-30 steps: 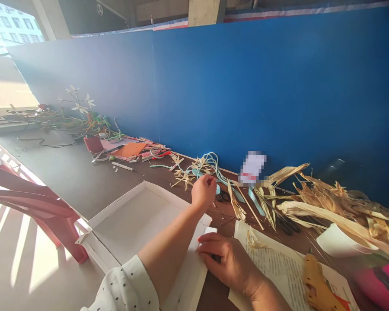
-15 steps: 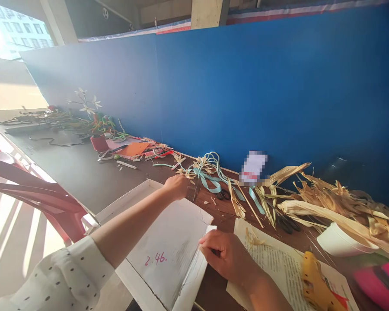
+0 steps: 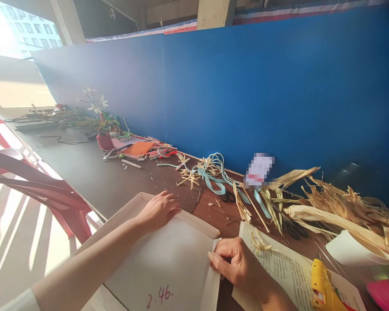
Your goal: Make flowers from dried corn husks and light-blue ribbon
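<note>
A shallow white cardboard box lid (image 3: pixel 168 255) with "2.46." handwritten inside lies in front of me. My left hand (image 3: pixel 160 211) is closed over its far rim, the fingers bent across the edge. My right hand (image 3: pixel 235 261) pinches the right rim between thumb and fingers near the far right corner. Beyond the lid is a bunch of pale husk flowers (image 3: pixel 190 176) with light blue ribbon (image 3: pixel 214 183) and looped pale blue cords. Nothing but the lid is seen in either hand.
Right of the lid are a printed sheet (image 3: pixel 278 263), a yellow glue gun (image 3: pixel 322 285), a white cup (image 3: pixel 356 250), dried corn husks (image 3: pixel 340 207) and black-handled scissors (image 3: pixel 293 229). A blue partition (image 3: pixel 246 95) stands behind. Coloured paper scraps (image 3: pixel 139 148) lie left; a red chair (image 3: pixel 58 198) is beside the table.
My left hand has left the husk flowers and drawn back to the lid's far rim. The lid has shifted nearer to me. My right hand keeps its hold on the right rim.
</note>
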A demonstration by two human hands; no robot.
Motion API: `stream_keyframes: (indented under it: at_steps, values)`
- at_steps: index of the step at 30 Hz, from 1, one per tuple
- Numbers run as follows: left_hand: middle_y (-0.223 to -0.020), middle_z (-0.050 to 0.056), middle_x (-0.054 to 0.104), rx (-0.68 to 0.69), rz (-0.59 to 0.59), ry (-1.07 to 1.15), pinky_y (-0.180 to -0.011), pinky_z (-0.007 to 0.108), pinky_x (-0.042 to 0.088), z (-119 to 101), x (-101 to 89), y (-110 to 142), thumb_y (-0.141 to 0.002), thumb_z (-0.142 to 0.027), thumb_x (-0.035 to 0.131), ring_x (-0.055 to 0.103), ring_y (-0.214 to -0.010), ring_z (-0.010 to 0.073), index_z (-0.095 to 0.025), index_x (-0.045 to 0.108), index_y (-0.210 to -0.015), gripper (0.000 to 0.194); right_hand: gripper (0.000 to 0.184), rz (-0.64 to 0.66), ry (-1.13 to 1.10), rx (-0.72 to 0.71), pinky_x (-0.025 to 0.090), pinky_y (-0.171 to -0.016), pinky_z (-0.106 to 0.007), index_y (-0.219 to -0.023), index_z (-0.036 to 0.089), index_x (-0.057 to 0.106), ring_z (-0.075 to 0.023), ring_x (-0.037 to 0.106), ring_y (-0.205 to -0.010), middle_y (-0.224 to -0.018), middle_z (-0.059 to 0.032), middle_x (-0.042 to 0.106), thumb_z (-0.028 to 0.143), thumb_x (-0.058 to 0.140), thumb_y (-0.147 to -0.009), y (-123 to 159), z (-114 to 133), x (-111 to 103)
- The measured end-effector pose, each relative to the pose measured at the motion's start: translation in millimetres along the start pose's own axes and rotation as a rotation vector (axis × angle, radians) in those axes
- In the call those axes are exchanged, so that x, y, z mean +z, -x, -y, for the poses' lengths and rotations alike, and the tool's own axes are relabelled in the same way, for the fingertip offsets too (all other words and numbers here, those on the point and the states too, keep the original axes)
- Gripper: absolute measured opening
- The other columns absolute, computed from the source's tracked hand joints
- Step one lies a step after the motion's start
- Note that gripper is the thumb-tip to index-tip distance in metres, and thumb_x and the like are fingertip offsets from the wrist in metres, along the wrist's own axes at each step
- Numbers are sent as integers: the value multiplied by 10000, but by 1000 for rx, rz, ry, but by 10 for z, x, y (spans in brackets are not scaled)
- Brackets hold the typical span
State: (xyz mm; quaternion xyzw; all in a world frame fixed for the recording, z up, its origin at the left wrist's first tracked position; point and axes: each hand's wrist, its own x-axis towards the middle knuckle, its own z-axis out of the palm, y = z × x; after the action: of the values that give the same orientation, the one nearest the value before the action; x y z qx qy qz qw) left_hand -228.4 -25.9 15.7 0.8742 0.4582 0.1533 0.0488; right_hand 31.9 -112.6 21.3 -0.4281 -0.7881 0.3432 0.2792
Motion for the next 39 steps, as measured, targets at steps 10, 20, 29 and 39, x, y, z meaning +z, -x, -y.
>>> stream_keyframes:
  at_steps: [10,20,29,39]
  values:
    - [-854,57,616,-35,-23,22,-827,311,401,-29,21,85,-894,-336,455,529,-856,179,-205,633,-863,223,399,77,28,59,344,-504,-229,-494,178,548,-116,489,-515,-521,23,517,307,507,-869,21,-72,-5]
    - [-893,66,617,-36,-43,-20,-860,329,390,-34,185,-449,-864,-337,501,528,-891,199,-194,630,-864,192,387,-139,272,77,376,-564,-252,-576,190,541,-133,487,-566,-597,5,549,369,448,-906,-37,-378,-39]
    - [-950,65,621,-105,16,-34,-866,341,410,-86,143,-544,-825,-363,552,521,-975,233,-214,652,-923,204,424,-186,402,124,326,-550,-262,-572,213,422,-137,464,-559,-595,16,489,444,395,-927,-31,-457,-37]
    - [-925,58,620,-72,-248,100,-873,340,423,-87,179,-535,-836,-223,493,540,-899,194,-200,651,-900,173,404,-213,360,108,330,-576,-254,-578,205,437,-134,481,-582,-614,10,498,412,423,-924,-52,-425,-26]
